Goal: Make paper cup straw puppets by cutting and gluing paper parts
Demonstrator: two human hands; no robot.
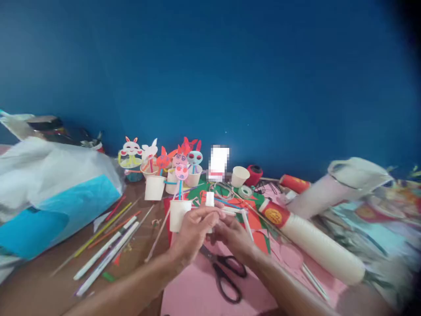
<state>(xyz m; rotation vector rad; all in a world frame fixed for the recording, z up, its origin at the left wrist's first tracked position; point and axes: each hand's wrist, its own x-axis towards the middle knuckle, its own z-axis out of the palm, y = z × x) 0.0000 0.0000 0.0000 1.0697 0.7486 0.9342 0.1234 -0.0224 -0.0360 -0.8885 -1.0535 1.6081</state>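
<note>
My left hand [197, 226] and my right hand [235, 235] meet in front of me, their fingers closed together. A small white strip [209, 199] sticks up above the fingers; its lower part is mostly hidden by them, and its material is unclear. Beneath the hands, black-handled scissors [226, 276] lie on a pink sheet [194, 285], with the blades partly hidden. Just left of my left hand stands a white paper cup [179, 215] with a pink animal face [181, 172] on a blue straw in it.
Several cups with paper animal figures [162, 160] stand at the back left. Marker pens [108, 259] lie left, beside a white and blue bag [66, 197]. On the right are a long stack of paper cups [322, 245] and a white jug [329, 188]. Tape [245, 192] lies behind.
</note>
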